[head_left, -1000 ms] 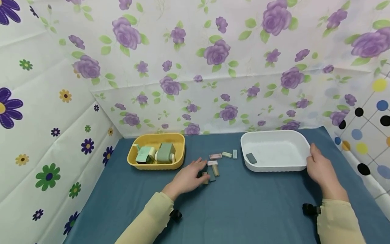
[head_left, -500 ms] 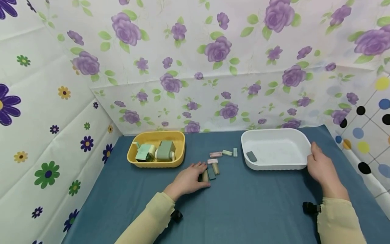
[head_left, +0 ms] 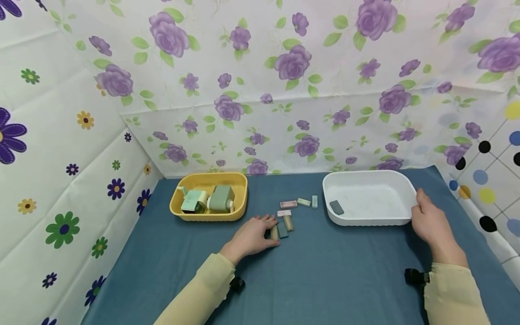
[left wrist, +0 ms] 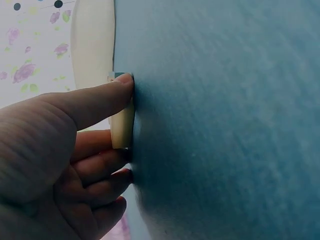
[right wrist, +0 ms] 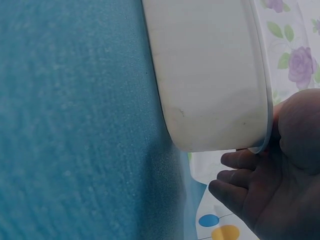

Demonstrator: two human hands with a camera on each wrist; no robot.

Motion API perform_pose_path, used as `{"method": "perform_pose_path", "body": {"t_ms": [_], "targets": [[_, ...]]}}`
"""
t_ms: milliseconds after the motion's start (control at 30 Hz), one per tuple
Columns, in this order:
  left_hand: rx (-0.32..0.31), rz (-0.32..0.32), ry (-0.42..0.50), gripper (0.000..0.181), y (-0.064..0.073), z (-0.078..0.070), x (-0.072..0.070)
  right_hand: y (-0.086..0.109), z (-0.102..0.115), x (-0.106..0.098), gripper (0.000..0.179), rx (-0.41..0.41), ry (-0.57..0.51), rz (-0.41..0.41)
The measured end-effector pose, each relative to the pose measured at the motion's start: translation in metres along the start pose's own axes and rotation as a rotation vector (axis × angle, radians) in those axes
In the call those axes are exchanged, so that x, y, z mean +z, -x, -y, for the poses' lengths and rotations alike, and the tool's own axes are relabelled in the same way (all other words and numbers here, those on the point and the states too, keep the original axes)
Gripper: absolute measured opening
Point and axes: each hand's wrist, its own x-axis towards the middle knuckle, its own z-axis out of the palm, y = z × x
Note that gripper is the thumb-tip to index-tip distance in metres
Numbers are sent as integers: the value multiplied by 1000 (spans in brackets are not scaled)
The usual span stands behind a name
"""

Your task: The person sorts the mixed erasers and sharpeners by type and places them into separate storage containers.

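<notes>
At the middle of the table my left hand (head_left: 253, 237) pinches a small beige block (head_left: 274, 232) between thumb and fingers. In the left wrist view the beige block (left wrist: 121, 127) lies on the cloth, thumb at one end and a finger at the other. Close beside it are a dark teal block (head_left: 282, 229) and a tan block (head_left: 288, 223), with a pale pink block (head_left: 284, 213) touching the tan one's far end. My right hand (head_left: 432, 228) grips the right end of a white tray (head_left: 369, 222). One grey block (head_left: 336, 207) lies inside that tray.
A pink block (head_left: 288, 204), a pale green block (head_left: 303, 202) and a light blue-green block (head_left: 314, 201) lie farther back. To the left stands a yellow tray (head_left: 209, 217) holding a mint-coloured item (head_left: 194, 200) and a grey-green bottle (head_left: 221, 198). Flowered sheets hang behind the table.
My left hand has drawn slightly back toward me from over the blocks, and its thumb and fingers have come to the ends of the beige block. The right hand keeps its hold on the tray.
</notes>
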Motion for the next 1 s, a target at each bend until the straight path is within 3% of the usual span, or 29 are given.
{"method": "perform_pose_path", "body": {"t_ms": [1000], "targets": [[-27,-4,31,65,-2,1,0,0,0,1,64,13,-8,8]]}}
